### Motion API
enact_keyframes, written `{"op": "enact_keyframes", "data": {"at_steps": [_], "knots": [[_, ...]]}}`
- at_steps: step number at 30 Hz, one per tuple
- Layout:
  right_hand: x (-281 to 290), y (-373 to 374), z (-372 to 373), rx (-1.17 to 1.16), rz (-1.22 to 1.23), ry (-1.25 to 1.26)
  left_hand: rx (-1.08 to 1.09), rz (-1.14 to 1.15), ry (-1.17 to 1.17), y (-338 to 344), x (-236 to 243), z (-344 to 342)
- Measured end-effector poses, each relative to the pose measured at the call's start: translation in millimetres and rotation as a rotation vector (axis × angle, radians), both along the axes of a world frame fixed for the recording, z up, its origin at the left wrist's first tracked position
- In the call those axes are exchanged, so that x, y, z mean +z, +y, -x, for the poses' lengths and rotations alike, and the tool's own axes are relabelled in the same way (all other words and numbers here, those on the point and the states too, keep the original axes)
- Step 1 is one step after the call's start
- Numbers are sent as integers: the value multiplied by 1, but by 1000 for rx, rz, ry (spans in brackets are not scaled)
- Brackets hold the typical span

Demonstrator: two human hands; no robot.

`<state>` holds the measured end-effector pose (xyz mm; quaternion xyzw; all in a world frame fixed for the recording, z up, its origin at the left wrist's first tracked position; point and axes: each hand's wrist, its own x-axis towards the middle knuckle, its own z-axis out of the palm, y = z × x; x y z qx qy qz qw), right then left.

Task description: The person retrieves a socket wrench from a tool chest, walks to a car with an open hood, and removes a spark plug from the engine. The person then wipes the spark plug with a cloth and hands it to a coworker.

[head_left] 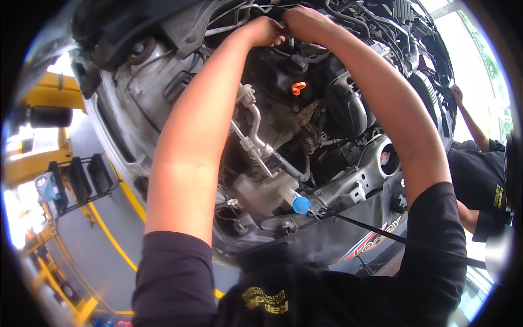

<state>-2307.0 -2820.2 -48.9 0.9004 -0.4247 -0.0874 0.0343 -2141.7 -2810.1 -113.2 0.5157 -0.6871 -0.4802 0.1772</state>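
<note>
1. Grey workshop floor (109,220) with yellow lines spreads along the left, where a yellow metal frame (49,98) and a rack of black trays (79,180) stand near the car.
2. Daylight glares at the right edge, and a co-worker (479,182) in a dark shirt stands beside the car, one arm raised toward its side.
3. Both of the person's arms stretch across the open engine bay, short dark sleeves at the lower edge.
4. Left hand (266,32): over the far part of the engine (272,76), fingers curled inward; whether they grip anything cannot be told.
5. Right hand (305,24): just beside the left, back of the hand showing, fingers mostly hidden; its grip cannot be told either.
6. Nearer than the hands, on the engine, sit a round black cap (297,64) and an orange loop handle (298,88).
7. Closer still, a blue cap (300,204) tops a whitish reservoir (261,193); a black strip (381,231) slants rightward from near it.
</note>
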Motion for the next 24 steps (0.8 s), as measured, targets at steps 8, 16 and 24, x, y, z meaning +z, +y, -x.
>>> {"op": "enact_keyframes", "data": {"at_steps": [8, 16, 24], "knots": [[35, 16, 16, 182, -281, -134, 24, 102, 169, 4, -22, 20], [17, -12, 10, 94, -34, 53, 24, 123, -13, -10, -27, 39], [28, -1, 6, 237, -113, -99, -39, 37, 243, -15, -44, 19]]}}
